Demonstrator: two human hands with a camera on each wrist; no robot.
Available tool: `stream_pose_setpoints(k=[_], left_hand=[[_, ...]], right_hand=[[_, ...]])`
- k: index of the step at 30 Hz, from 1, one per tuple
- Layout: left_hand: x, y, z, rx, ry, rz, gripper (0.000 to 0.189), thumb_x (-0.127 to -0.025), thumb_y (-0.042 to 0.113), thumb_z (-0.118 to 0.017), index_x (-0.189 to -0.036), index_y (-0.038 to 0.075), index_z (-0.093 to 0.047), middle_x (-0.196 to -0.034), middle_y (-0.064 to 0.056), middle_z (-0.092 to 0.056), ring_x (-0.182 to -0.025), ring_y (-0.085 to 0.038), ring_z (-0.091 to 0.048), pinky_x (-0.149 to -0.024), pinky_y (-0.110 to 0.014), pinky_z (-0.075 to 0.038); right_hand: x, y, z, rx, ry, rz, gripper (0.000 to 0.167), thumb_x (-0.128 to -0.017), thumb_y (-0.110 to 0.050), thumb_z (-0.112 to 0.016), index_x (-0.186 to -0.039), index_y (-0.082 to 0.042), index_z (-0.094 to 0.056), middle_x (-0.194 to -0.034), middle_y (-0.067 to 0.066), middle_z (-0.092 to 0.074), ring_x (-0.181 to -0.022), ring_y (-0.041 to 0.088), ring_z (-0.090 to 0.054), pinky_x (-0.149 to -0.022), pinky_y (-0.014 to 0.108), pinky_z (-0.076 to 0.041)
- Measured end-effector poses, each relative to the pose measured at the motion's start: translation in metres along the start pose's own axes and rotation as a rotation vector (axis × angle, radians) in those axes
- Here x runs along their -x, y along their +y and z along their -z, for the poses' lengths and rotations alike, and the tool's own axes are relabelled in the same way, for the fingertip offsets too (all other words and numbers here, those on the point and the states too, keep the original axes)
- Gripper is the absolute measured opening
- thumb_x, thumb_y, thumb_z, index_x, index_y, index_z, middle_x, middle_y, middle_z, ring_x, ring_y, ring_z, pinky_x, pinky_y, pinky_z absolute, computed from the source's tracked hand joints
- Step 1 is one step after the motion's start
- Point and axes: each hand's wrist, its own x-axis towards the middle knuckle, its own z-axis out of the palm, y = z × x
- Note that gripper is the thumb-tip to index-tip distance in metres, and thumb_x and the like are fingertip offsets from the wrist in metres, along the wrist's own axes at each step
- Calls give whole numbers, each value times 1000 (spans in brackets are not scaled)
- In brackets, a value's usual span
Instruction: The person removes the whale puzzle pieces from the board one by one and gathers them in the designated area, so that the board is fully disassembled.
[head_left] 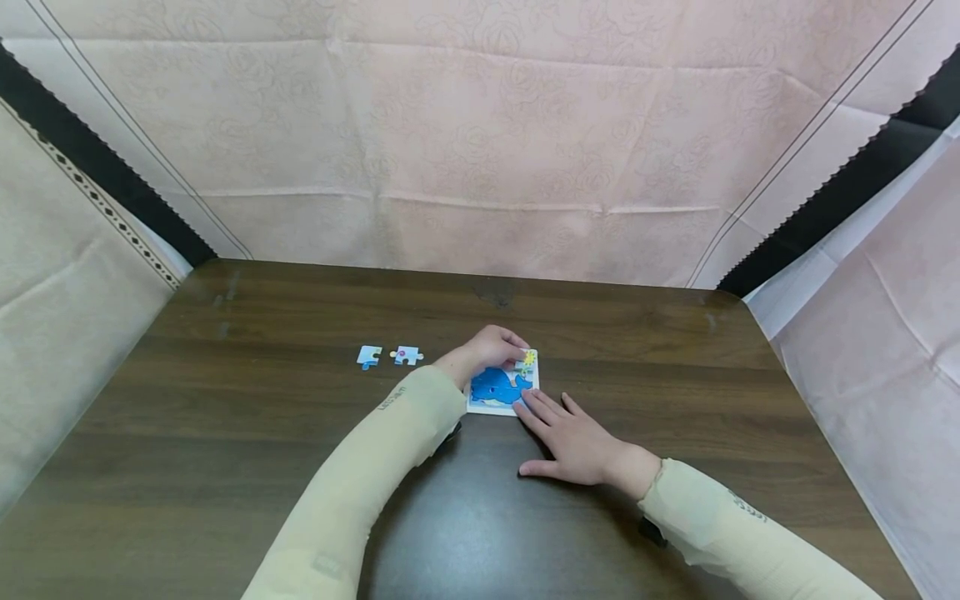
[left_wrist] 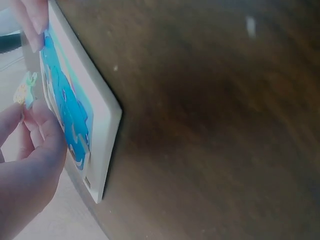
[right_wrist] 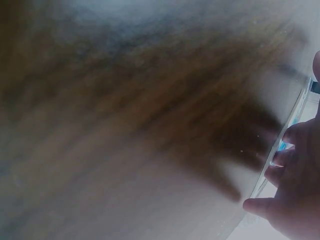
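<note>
A small square jigsaw puzzle board (head_left: 498,392) with a white border and a blue whale picture lies on the table. My left hand (head_left: 491,348) reaches over its upper part. Between thumb and finger it pinches a yellow and pale green puzzle piece (left_wrist: 26,91), raised off the board in the left wrist view. My right hand (head_left: 577,442) lies with fingers spread, its fingertips touching the board's lower right edge. The left hand hides the board's upper left part.
Two loose puzzle pieces, a blue and white one (head_left: 368,356) and a pale blue one (head_left: 407,355), lie left of the board. Patterned cloth (head_left: 480,142) hangs behind the brown wooden table (head_left: 225,467) and at its sides.
</note>
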Motion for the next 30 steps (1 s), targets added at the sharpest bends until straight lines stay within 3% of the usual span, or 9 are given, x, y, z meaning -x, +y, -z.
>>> stream_pose_setpoints(k=[8, 19, 30], left_hand=[[5, 2, 16, 68, -31, -6, 26, -92, 18, -59, -115, 7, -63, -114, -11, -61, -86, -18, -59, -84, -25, -53], [13, -3, 48, 93, 14, 28, 29, -91, 17, -60, -119, 7, -61, -120, -11, -59, -97, -20, -59, -91, -27, -52], [21, -14, 72, 130, 57, 71, 30, -90, 14, -61, -120, 6, -61, -121, -13, -58, -98, -21, -61, -87, -25, -53]], right_hand=[[-1, 0, 0, 10, 5, -2, 84, -86, -65, -46, -149, -15, -23, -157, 8, -16, -145, 27, -14, -113, 61, -16], [-2, 1, 0, 17, -2, -3, 84, -86, -66, -45, -150, -16, -22, -157, 8, -15, -145, 27, -14, -113, 61, -16], [-1, 0, 0, 13, -2, -1, 85, -86, -66, -45, -150, -16, -21, -157, 8, -14, -146, 26, -13, -113, 61, -15]])
